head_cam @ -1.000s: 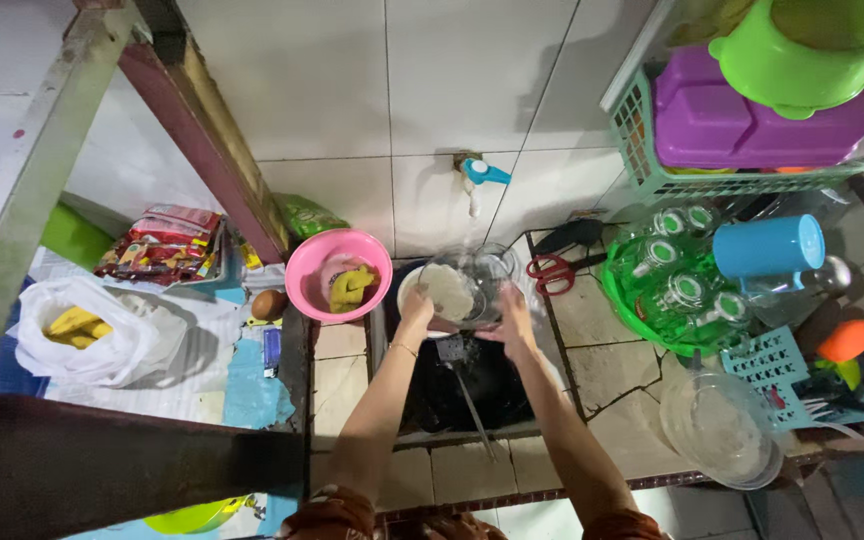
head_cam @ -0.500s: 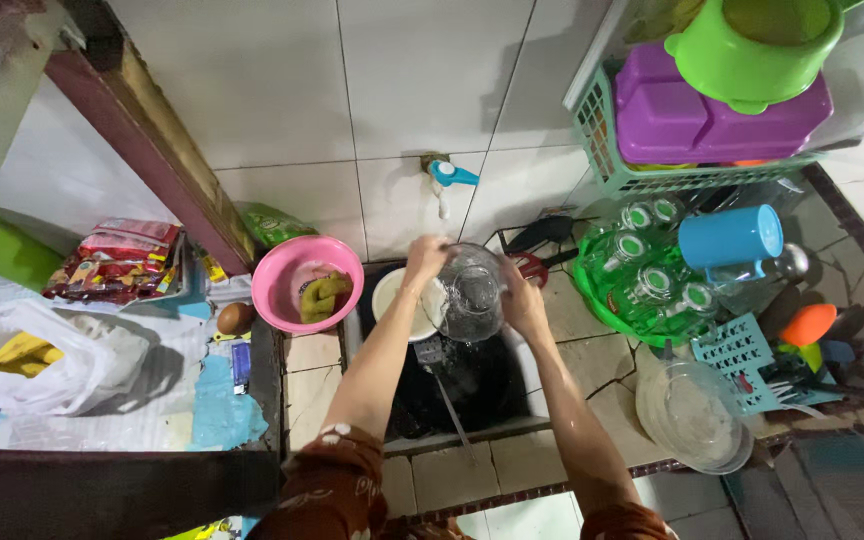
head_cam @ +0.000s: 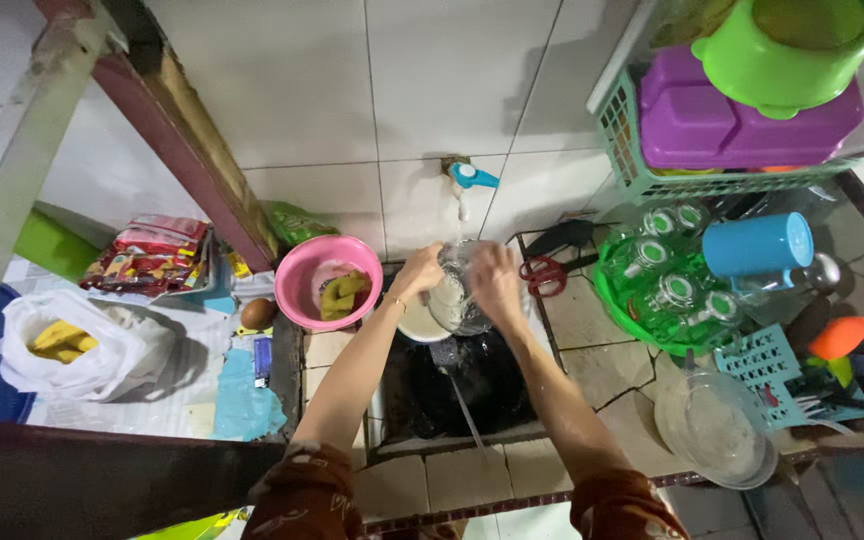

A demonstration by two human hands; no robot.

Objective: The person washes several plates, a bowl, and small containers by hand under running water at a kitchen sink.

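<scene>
Both hands meet over the dark sink (head_cam: pixel 472 385), directly under the blue tap (head_cam: pixel 472 177) set in the white tiled wall. The left hand (head_cam: pixel 419 272) curls around the left side of a clear glass vessel (head_cam: pixel 455 298), thumb and fingers wrapped on its wall, so it is grasping the glass. The right hand (head_cam: pixel 497 283) lies against the vessel's right side, palm down and fingers bent over its rim; it presses on the glass, though whether it grips or only rubs it cannot be told. The glass sits between the two hands, touching both, tilted with its mouth toward the tap and a thin stream of water falling onto it. Its long axis runs roughly from the person toward the wall, so each hand comes at it from the side, and neither is clearly nearer than the other. Just below the glass, partly hidden by the left wrist, a pale plate (head_cam: pixel 420 325) rests at the sink's edge. To the left of the sink stands a pink bowl (head_cam: pixel 329 283) holding yellowish sponges, just beside the left forearm. To the right, well apart from the hands, red scissors (head_cam: pixel 544 275) lie on the counter near a green basket (head_cam: pixel 667 290) of upturned glasses and a blue cup (head_cam: pixel 757 245).
</scene>
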